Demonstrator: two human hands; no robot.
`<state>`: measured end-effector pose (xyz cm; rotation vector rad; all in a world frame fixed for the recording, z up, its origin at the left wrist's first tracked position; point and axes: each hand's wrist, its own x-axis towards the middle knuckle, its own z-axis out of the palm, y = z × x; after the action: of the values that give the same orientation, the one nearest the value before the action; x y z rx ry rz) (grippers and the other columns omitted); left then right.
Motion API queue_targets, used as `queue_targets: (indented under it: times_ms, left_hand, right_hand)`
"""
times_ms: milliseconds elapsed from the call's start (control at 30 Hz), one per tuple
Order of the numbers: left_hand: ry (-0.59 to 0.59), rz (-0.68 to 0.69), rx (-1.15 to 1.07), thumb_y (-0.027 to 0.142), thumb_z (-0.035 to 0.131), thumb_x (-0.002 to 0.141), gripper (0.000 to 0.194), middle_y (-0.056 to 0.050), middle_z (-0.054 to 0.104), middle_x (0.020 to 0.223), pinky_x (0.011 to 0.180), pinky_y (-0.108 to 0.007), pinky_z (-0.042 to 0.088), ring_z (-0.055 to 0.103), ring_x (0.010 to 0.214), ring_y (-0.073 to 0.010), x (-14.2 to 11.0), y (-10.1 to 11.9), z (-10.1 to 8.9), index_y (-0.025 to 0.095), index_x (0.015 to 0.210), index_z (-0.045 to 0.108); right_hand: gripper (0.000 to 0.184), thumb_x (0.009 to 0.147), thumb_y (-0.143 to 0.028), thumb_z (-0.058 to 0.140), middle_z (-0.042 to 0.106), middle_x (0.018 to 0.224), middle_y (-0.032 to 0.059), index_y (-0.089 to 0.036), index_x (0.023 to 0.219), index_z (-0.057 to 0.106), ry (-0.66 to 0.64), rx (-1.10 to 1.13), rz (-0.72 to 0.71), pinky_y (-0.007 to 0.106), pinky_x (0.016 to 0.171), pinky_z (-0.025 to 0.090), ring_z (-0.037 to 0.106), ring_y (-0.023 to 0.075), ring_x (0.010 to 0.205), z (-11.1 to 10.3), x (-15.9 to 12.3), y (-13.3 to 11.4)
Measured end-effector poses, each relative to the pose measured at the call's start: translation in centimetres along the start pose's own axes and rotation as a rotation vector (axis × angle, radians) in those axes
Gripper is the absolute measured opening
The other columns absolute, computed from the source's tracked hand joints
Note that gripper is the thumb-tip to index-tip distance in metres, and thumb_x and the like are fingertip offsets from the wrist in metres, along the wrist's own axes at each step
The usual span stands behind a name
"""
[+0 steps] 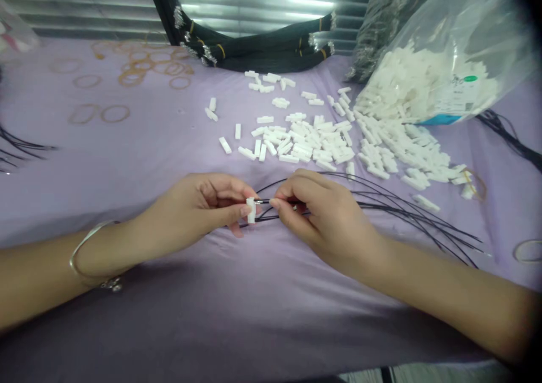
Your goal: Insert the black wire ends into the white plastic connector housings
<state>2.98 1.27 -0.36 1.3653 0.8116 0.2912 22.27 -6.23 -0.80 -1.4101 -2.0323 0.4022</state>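
Note:
Between the thumb and fingers of my left hand point(212, 202) is a small white plastic connector housing point(251, 210), held upright. My right hand point(315, 205) pinches a thin black wire point(265, 201) close to its metal-tipped end. That tip meets the upper right side of the housing; how far it goes in I cannot tell. Another black wire runs to the housing's lower part. More black wires point(415, 216) pass under and behind my right hand and fan out to the right over the purple cloth point(237, 293).
Many loose white housings point(309, 140) lie beyond my hands, spilling from a clear plastic bag point(440, 84) at right. Bundled black wires point(266, 47) lie at the back. Rubber bands point(139, 70) are scattered at back left. Other wire ends point(25, 146) reach in from the left edge.

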Motion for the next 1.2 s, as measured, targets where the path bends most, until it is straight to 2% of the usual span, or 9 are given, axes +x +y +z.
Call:
queue_targets:
  times_ms: [133, 367, 500, 700, 867, 1200]
  left_hand:
    - [0.004, -0.010, -0.021, 0.013, 0.067, 0.078, 0.010, 0.003, 0.070, 0.067, 0.055, -0.011, 0.048, 0.060, 0.054, -0.0038, -0.02, 0.12, 0.08, 0.012, 0.088, 0.067]
    - [0.026, -0.027, -0.024, 0.012, 0.067, 0.077, 0.010, 0.002, 0.072, 0.069, 0.055, -0.012, 0.048, 0.061, 0.053, -0.0046, -0.09, 0.32, 0.22, 0.011, 0.087, 0.066]
    - [0.027, -0.020, -0.037, 0.012, 0.068, 0.076, 0.009, 0.003, 0.072, 0.068, 0.054, -0.012, 0.048, 0.062, 0.053, -0.0055, 0.00, 0.26, 0.10, 0.014, 0.085, 0.068]
    - [0.017, 0.001, -0.036, 0.010, 0.067, 0.077, 0.009, 0.003, 0.072, 0.068, 0.054, -0.011, 0.048, 0.062, 0.053, -0.0047, -0.01, 0.29, 0.06, 0.014, 0.085, 0.069]
    - [-0.022, 0.007, -0.059, 0.005, 0.066, 0.078, 0.014, 0.003, 0.071, 0.064, 0.053, -0.011, 0.049, 0.061, 0.054, -0.0045, -0.04, 0.30, 0.03, 0.011, 0.089, 0.070]
    - [-0.014, 0.048, 0.002, 0.008, 0.068, 0.076, 0.011, 0.003, 0.070, 0.064, 0.055, -0.008, 0.050, 0.061, 0.057, -0.0037, -0.23, -0.08, 0.29, 0.013, 0.085, 0.073]
  right_hand:
    - [0.013, 0.086, -0.016, 0.056, 0.055, 0.071, 0.0029, -0.010, 0.076, 0.061, 0.016, -0.029, -0.001, 0.025, 0.059, 0.036, 0.048, 0.0118, 0.065, 0.05, 0.02, 0.02]
    - [0.012, 0.086, -0.013, 0.056, 0.056, 0.071, 0.0038, -0.009, 0.075, 0.061, 0.108, -0.050, -0.134, 0.025, 0.059, 0.038, 0.049, 0.0118, 0.065, 0.26, -0.18, -0.02]
    - [0.012, 0.085, -0.012, 0.057, 0.056, 0.069, 0.0033, -0.010, 0.074, 0.060, 0.135, -0.061, -0.154, 0.025, 0.059, 0.039, 0.049, 0.0116, 0.064, 0.25, -0.17, 0.00]
    - [0.012, 0.085, -0.012, 0.057, 0.057, 0.069, 0.0029, -0.012, 0.074, 0.060, 0.139, -0.049, -0.153, 0.024, 0.059, 0.040, 0.050, 0.0118, 0.064, 0.50, -0.22, -0.01]
    - [0.012, 0.085, -0.013, 0.057, 0.057, 0.070, 0.0039, -0.009, 0.075, 0.062, 0.133, -0.034, -0.176, 0.024, 0.058, 0.040, 0.050, 0.0113, 0.063, 0.61, -0.25, 0.16]
    - [0.017, 0.088, -0.014, 0.054, 0.058, 0.072, 0.0042, -0.008, 0.076, 0.064, 0.028, 0.088, -0.091, 0.024, 0.061, 0.040, 0.052, 0.0115, 0.067, 0.83, -0.24, 0.00]
